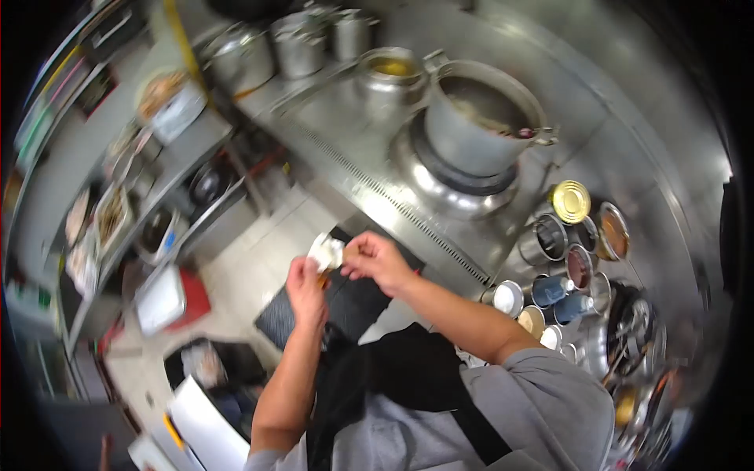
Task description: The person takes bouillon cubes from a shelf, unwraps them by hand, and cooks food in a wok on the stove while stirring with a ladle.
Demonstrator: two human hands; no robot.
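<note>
Though unclear, white item [327, 250] (between grips [305, 290] [379, 263])

You can pass along the front edge of the steel counter [345, 125]. A stockpot [465, 140] stands behind; canisters [542, 239] crowd the right end.

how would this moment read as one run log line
left hand: holding white item | right hand: at item's edge | item identity: unclear | large pot: on black ring
</note>
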